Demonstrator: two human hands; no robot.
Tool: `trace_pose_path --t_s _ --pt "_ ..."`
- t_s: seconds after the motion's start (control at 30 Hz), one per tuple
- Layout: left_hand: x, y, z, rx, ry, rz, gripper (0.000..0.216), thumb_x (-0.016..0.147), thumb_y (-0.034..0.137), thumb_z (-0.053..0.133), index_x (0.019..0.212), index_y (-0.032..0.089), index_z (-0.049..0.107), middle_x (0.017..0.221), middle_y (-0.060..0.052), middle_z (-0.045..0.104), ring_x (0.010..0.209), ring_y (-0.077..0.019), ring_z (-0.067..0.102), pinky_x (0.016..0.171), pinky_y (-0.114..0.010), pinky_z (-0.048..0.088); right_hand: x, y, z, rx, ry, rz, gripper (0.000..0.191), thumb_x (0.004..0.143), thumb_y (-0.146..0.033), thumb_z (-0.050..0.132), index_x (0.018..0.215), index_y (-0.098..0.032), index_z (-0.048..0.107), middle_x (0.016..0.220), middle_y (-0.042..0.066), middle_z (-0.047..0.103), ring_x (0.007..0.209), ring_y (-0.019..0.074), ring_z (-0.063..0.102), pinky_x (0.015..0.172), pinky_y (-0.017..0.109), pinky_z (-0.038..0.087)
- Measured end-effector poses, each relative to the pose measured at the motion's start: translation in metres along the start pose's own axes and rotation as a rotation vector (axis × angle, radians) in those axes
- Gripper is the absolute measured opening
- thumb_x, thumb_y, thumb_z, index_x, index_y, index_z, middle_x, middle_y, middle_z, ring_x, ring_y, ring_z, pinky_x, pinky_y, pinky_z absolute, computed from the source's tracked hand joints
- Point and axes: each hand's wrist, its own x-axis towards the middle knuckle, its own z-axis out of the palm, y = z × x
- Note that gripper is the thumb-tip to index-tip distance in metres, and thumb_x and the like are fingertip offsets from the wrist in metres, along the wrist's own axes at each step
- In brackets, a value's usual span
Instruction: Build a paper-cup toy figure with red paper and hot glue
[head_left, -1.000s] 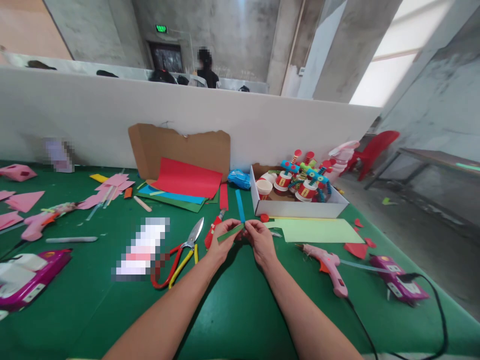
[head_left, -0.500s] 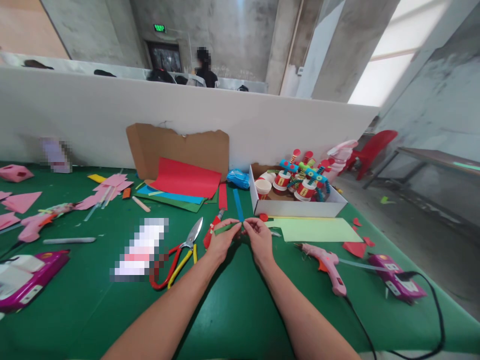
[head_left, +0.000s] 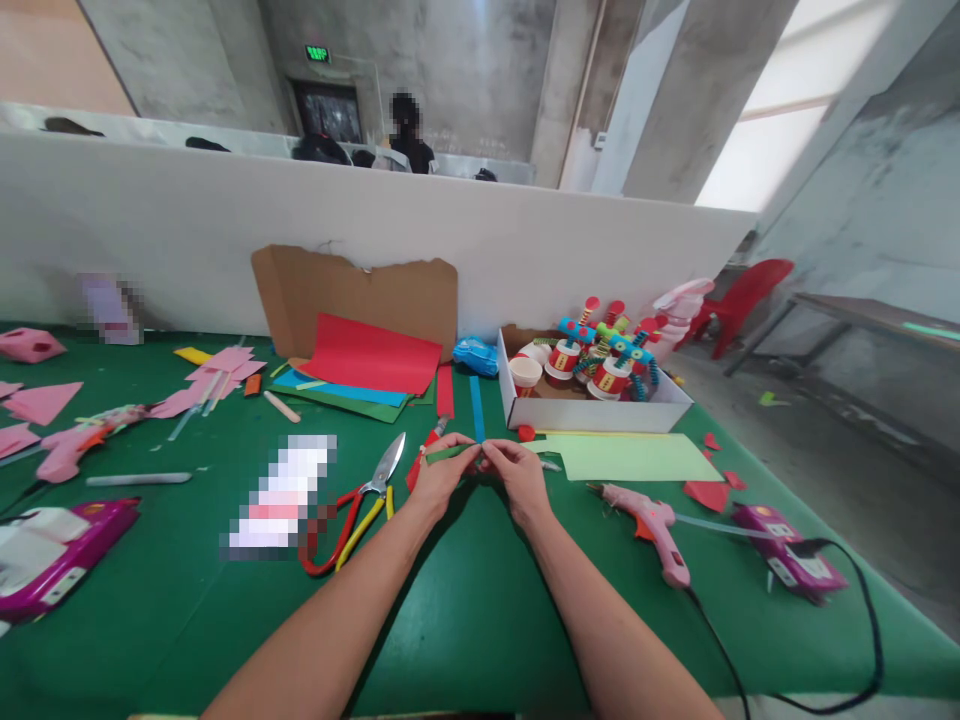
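Note:
My left hand [head_left: 441, 482] pinches a narrow green paper strip [head_left: 448, 453], one end of which sticks out to the left. Fingertip to fingertip with it, my right hand [head_left: 523, 478] is closed where a blue paper strip [head_left: 477, 408] meets the green one. The blue strip points away from me; the crossing of the two is mostly hidden by my fingers. Beside my left hand lie a red-handled cutter [head_left: 424, 456], partly covered, and scissors [head_left: 385, 470] with red and yellow handles. A pale green paper sheet [head_left: 634, 458] lies right of my right hand.
Behind my hands are coloured paper sheets [head_left: 375, 355] and a white box [head_left: 600, 415] holding paper-cup figures [head_left: 609, 378]. A pink glue gun [head_left: 651, 520] with a cord lies at right, near a purple power strip [head_left: 791, 560]. Another glue gun [head_left: 79, 445] is at left.
Both hands stay pinched together at the strips, with the fingers shifted slightly. The blue strip now points more nearly straight away from me.

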Motion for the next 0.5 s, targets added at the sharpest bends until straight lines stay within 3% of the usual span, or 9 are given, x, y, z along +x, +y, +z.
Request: trace_pose_path --t_s 0.23,0.5 --pt "0.0003 0.0004 -0.0002 0.065 0.013 0.04 0.027 0.057 0.04 0.075 0.061 0.018 0.058 0.05 0.006 0.054 0.047 -0.0091 0.049 0.048 -0.021 0.038 0.0032 0.0033 -0.0004 0.162 0.067 0.115 0.03 0.047 -0.036 0.085 0.064 -0.017 0.069 0.053 -0.004 0.062 0.05 0.0092 0.055 0.056 0.023 0.049" --pt "-0.0003 0.0008 0.0003 0.133 0.033 0.077 0.022 0.06 0.038 0.07 0.06 0.019 0.058 0.05 0.006 0.054 0.048 -0.0099 0.048 0.049 -0.022 0.037 0.0054 0.0053 0.0011 0.201 0.065 0.117 0.033 0.045 -0.035 0.087 0.064 -0.016 0.068 0.055 -0.004 0.061 0.052 0.0085 0.055 0.057 0.023 0.052"
